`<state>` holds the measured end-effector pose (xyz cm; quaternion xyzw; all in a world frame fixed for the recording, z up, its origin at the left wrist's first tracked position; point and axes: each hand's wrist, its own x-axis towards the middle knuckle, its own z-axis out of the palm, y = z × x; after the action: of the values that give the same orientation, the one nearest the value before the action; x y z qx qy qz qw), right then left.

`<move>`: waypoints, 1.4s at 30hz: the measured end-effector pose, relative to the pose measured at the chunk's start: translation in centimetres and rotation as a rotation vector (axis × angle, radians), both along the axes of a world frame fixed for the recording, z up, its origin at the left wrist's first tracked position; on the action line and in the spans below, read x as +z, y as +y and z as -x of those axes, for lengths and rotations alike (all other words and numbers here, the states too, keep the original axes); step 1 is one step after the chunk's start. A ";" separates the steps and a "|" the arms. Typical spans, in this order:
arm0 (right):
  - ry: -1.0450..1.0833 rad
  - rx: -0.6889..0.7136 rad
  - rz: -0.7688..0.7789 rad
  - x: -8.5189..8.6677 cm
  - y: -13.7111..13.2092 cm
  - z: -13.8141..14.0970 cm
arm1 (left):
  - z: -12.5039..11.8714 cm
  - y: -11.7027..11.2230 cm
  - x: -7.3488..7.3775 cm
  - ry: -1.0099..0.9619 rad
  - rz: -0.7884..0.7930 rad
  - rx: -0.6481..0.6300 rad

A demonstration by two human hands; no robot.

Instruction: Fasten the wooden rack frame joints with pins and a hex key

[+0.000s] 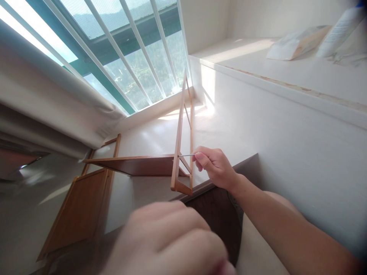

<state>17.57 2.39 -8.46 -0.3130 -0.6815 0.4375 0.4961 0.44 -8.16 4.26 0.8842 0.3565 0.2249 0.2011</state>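
Note:
My right hand (215,165) pinches a thin metal rod-like tool (187,155) whose tip meets the upright wooden side frame (180,141) where a flat wooden shelf board (137,165) joins it. The frame stands narrow and tall on the pale floor. My left hand (169,240) is very close to the camera and blurred, low in the view, knuckles forward with fingers curled; whether it holds anything is hidden.
More wooden panels (77,214) lie on the floor at the lower left. A barred window (129,49) and a rolled white curtain (48,99) fill the upper left. A white ledge (286,72) at the right carries a paper packet (298,42) and a tube.

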 end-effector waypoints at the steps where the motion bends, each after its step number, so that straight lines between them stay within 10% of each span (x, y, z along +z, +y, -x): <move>1: 0.000 -0.003 0.002 -0.1 0.0 0.0 | 1.1 0.7 0.9 -0.025 -0.095 0.143; 6: 0.011 -0.021 0.030 -0.7 -0.1 0.2 | 3.3 4.7 -0.4 0.171 -0.192 0.612; 11: 0.020 -0.055 0.025 -0.8 -0.1 0.4 | 3.5 6.3 -3.3 0.303 -0.005 0.580; 19: 0.048 -0.068 0.012 -0.6 -0.2 0.6 | 3.0 7.7 -3.1 0.249 0.006 0.399; 42: 0.058 -0.060 -0.030 -0.8 -0.6 0.5 | 2.8 7.6 -4.4 0.205 -0.036 0.385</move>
<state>17.05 1.77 -9.25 -0.3131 -0.6638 0.4208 0.5332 -2.38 -0.52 -0.17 0.8215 0.5333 0.1745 0.1012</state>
